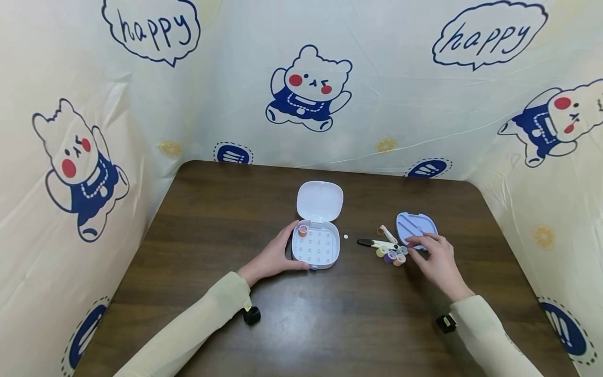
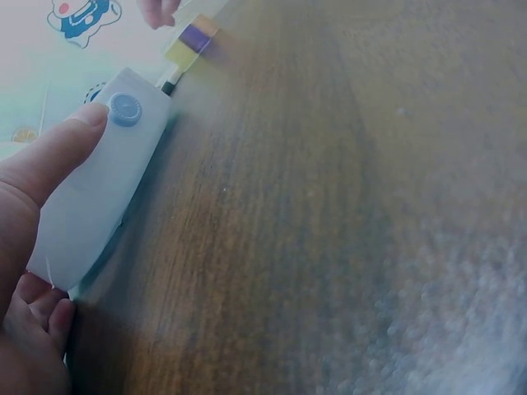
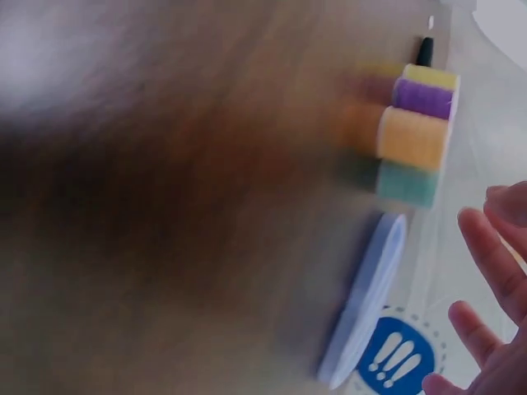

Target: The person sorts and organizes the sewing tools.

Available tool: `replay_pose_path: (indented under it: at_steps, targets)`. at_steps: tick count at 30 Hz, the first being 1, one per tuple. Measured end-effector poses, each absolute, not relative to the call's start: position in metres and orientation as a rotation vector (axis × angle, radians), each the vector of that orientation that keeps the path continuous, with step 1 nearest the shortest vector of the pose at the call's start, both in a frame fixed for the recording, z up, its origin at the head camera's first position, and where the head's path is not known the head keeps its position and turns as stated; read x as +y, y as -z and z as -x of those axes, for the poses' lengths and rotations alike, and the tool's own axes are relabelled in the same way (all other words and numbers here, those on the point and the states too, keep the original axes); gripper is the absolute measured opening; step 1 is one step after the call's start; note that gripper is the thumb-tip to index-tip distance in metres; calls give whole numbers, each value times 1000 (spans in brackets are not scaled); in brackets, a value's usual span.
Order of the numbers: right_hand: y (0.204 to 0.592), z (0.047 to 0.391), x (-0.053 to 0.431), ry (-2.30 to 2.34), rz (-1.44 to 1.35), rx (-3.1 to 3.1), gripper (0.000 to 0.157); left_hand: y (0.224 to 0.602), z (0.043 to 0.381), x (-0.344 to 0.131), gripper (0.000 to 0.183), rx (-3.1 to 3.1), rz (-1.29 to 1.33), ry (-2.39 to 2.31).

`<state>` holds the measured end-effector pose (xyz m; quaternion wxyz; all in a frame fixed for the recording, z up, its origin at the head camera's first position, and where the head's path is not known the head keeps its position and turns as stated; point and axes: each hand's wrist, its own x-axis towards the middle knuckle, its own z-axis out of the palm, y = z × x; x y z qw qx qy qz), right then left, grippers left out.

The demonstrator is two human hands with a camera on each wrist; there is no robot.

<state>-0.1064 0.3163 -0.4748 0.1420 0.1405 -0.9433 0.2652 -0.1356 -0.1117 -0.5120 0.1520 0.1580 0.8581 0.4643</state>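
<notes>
My left hand point(image 1: 278, 254) grips a white storage box point(image 1: 316, 266) by its left side, thumb along the front edge and fingers toward the back. In the left wrist view the thumb lies beside the round blue button point(image 2: 125, 109). The box's lid point(image 1: 320, 200) stands open, and one orange-brown thread spool point(image 1: 303, 230) sits among the pegs at its back left. Over the right side, my right hand point(image 1: 435, 256) reaches with parted, slightly bent fingers close to a green thread spool point(image 3: 408, 183). Nothing shows between those fingers.
Yellow point(image 1: 381, 252), purple point(image 1: 390, 256) and peach point(image 1: 399, 259) spools stand together beside the green one. Behind them lie a slim black-and-white tool point(image 1: 372, 243) and a small pale tube point(image 1: 389, 234). A light-blue tray point(image 1: 416, 222) lies behind the right hand; a tiny white piece point(image 1: 346, 236) lies near the box.
</notes>
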Motion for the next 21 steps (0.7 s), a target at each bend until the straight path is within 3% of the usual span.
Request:
replay_pose_path:
  at_steps: [21]
  targets:
    - [489, 111, 331, -763, -396, -2917, 27, 513, 137, -112, 125, 2476, -458, -1316]
